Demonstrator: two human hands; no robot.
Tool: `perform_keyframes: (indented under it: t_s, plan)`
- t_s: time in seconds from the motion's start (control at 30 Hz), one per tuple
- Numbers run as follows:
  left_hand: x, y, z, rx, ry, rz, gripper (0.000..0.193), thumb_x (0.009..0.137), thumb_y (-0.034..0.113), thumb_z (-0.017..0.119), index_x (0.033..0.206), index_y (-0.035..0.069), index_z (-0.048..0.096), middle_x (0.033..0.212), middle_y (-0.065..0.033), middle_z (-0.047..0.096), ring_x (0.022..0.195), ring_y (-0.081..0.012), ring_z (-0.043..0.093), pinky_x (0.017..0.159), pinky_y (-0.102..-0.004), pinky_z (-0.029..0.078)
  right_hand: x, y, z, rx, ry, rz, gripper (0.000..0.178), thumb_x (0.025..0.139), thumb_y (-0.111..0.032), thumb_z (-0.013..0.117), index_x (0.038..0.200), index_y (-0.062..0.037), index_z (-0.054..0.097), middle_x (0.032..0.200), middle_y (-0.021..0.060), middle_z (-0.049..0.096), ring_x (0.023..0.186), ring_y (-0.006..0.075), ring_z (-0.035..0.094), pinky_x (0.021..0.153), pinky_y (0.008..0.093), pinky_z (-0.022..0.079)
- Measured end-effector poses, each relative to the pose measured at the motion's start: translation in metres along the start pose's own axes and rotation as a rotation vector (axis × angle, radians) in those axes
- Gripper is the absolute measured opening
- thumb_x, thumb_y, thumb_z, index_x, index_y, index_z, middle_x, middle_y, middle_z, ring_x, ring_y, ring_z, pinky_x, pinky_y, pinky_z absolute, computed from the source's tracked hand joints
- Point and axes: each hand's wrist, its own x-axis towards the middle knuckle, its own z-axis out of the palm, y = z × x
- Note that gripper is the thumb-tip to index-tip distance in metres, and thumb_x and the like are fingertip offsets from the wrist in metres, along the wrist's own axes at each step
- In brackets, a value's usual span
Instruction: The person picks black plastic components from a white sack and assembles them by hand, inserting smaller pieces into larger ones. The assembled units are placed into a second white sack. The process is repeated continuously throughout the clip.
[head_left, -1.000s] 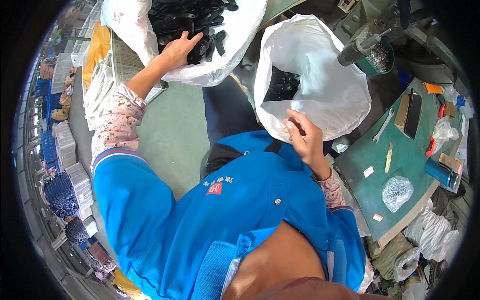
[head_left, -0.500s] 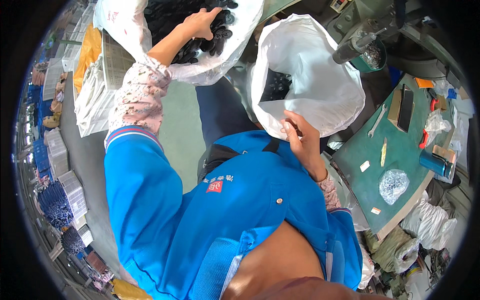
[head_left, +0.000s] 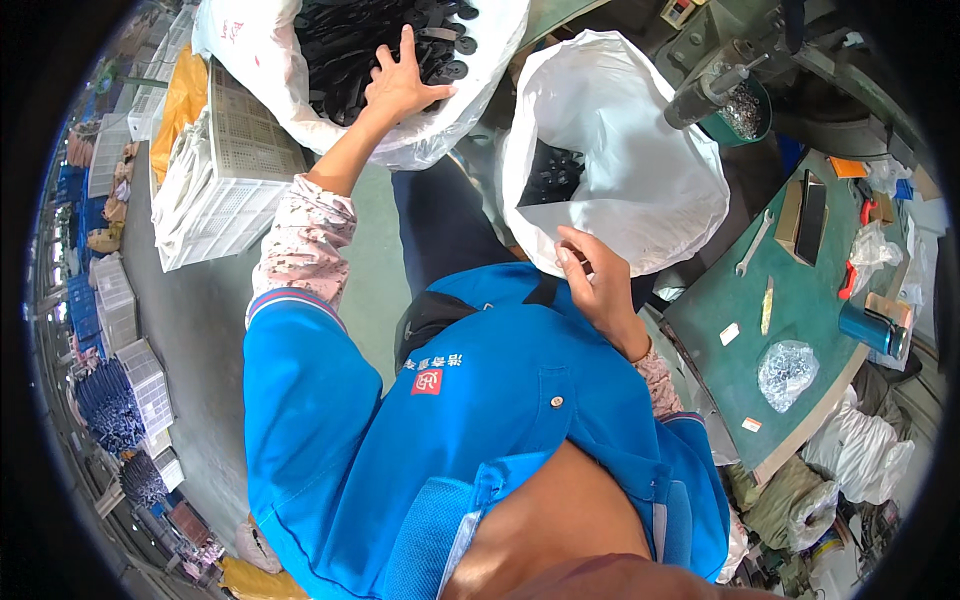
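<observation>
My left hand (head_left: 403,88) lies with spread fingers on a heap of flat black parts (head_left: 345,60) with rounded ends. The heap fills a white plastic bag (head_left: 400,150) at the upper left, and the hand grips none of it. At the near rim of a second white bag (head_left: 650,190) is my right hand (head_left: 603,290), its thumb and fingers curled toward each other. Whatever it may hold is hidden from view. Inside this second bag, small black pieces (head_left: 553,175) show at the left of its opening.
On the right, a green worktop (head_left: 720,290) carries a wrench (head_left: 755,243), a yellow cutter knife (head_left: 768,305), a clear bag of small parts (head_left: 787,375) and a blue cylinder (head_left: 868,328). Machine parts (head_left: 720,95) stand beyond. White crates (head_left: 250,150) are left of the full bag.
My left hand has come back toward me and a little to the right over the black parts, its fingers now spread. The right hand has barely shifted at the second bag's rim.
</observation>
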Motion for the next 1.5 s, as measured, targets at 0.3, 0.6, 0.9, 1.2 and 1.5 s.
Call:
perform_keyframes:
  t_s: [0.3,0.6,0.9,1.2,1.5]
  plan:
    - [0.003,-0.019,-0.008,0.015,-0.002,0.138,0.108,0.062,0.027,0.074,0.147,0.021,0.009,0.134,-0.0316,0.033,0.108,-0.0465,0.053,0.091,-0.0470,0.046,-0.007,0.008,-0.002,-0.050,0.025,0.041,0.025,0.087,-0.009,0.058,0.110,-0.0006,0.061,0.092,0.0163,0.066,0.077,0.0230,0.066,0.064,0.0289,0.052]
    - [0.007,-0.024,-0.003,0.041,0.026,0.174,0.091,0.066,0.036,0.075,0.143,0.018,0.028,0.127,-0.0252,0.046,0.112,-0.0398,0.052,0.093,-0.0429,0.045,-0.002,0.007,-0.005,-0.079,0.013,0.011,0.025,0.087,-0.009,0.059,0.110,-0.0010,0.061,0.091,0.0166,0.065,0.076,0.0241,0.066,0.063,0.0290,0.052]
    - [0.015,-0.025,-0.004,0.014,-0.078,0.174,0.101,0.062,0.023,0.079,0.145,0.022,0.022,0.128,-0.0283,0.040,0.113,-0.0418,0.050,0.096,-0.0424,0.043,-0.007,0.009,-0.001,-0.090,0.022,0.031,0.025,0.087,-0.008,0.059,0.111,-0.0009,0.061,0.093,0.0165,0.066,0.079,0.0228,0.066,0.065,0.0286,0.052]
    - [0.021,-0.040,-0.013,-0.133,-0.091,0.278,0.093,0.063,0.020,0.072,0.143,0.020,0.025,0.120,-0.0253,0.047,0.110,-0.0405,0.050,0.095,-0.0415,0.043,-0.009,0.010,-0.003,-0.109,0.027,-0.017,0.025,0.086,-0.007,0.059,0.111,-0.0011,0.060,0.093,0.0171,0.066,0.078,0.0249,0.066,0.063,0.0297,0.053]
    - [0.015,-0.033,-0.003,-0.150,0.021,0.206,0.094,0.064,0.018,0.068,0.145,0.016,0.021,0.122,-0.0240,0.049,0.110,-0.0402,0.052,0.094,-0.0440,0.044,-0.008,0.009,0.000,-0.110,0.015,-0.043,0.025,0.087,-0.006,0.059,0.111,-0.0013,0.060,0.093,0.0163,0.066,0.077,0.0235,0.066,0.062,0.0293,0.052]
